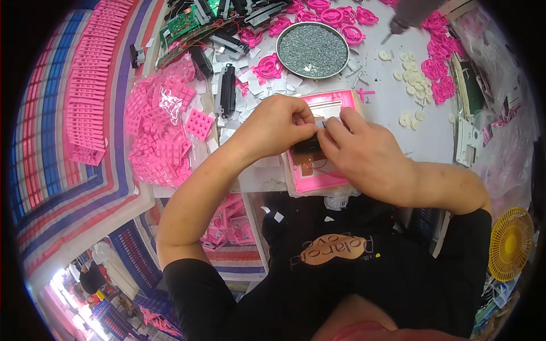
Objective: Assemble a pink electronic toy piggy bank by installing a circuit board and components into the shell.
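On the table in front of me lies an open pink plastic housing (317,183), with a brown board (307,169) and thin wires inside its near end. Both hands meet over its middle, above a black part (307,149) set in the housing. My left hand (280,126) comes from the left with thumb and fingers pinched together. From the right, my right hand (367,154) bends its fingers inward in a pinch at the same spot. What the fingertips hold is hidden; a small pale bit shows between them.
A round tin of small screws (313,50) stands behind the housing. Pink keypads (162,122) in clear plastic lie left, near a black strip-shaped part (227,91). Green circuit boards (187,28) are piled far left. White discs (415,79) and pink rings (441,62) lie right, below a hanging screwdriver (400,24).
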The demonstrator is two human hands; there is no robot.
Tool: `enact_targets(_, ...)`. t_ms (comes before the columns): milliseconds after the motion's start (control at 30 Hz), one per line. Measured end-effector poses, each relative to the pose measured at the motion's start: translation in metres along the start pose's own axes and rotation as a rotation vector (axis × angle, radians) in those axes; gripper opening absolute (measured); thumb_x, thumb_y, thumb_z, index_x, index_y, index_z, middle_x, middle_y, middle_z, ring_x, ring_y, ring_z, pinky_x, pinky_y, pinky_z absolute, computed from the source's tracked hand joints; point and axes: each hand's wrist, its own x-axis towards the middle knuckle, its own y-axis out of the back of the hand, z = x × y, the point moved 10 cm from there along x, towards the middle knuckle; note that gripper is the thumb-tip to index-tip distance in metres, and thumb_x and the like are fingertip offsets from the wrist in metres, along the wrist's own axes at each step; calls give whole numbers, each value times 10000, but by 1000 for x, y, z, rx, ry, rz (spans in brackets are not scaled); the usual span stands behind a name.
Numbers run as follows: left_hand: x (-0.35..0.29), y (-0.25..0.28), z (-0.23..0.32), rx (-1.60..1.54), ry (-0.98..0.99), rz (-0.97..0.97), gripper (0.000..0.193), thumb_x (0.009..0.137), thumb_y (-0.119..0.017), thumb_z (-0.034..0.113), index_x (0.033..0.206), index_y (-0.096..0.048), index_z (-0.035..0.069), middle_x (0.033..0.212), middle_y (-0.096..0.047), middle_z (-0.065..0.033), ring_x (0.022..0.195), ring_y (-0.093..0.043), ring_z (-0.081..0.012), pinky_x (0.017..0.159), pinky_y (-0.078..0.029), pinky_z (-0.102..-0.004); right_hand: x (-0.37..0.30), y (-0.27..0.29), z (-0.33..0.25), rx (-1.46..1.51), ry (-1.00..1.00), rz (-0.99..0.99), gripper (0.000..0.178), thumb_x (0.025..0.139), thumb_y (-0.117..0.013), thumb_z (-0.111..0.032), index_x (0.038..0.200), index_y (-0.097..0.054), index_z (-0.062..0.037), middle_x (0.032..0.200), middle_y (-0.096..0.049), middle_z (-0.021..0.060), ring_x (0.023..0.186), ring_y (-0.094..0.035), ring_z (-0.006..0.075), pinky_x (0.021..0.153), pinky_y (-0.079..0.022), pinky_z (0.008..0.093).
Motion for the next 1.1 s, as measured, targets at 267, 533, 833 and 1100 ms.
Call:
enact_targets(267,3,-2,-2,-64,-2,-36,138,857,-726,101,909,-696,-23,763,-662,-15,705,-589,-61,644,-490,-232,6,-9,20,106,109,-37,164,738,-677,-122,868,-690,-23,953,-619,84,1001,-583,267,646,-539,336)
enact_targets(533,1,3,5,34,-20,0,140,851,-716,116,904,-700,-13,770,-663,-14,698,-579,-68,643,-488,-248,5,-7,-3,-47,142,-34,243,670,-660,-126,868,-709,6,899,-588,79,943,-553,238,647,-532,282)
enact_targets(833,-3,3,38,390,-278,261,227,848,-711,199,933,-706,-11,810,-697,-145,692,-659,-249,675,-522,-360,4,-8,24,188,33,-17,367,722,-705,-106,1070,-636,-13,961,-584,96,962,-565,277,753,-547,353)
enact_targets(1100,64,74,58,626,-369,535,234,890,-691,287,904,-738,58,829,-700,-123,780,-687,-302,724,-537,-402,-108,156,209,244,-241,1090,330,900,-668,-25,1213,-571,18,984,-681,131,840,-658,225,809,-538,372)
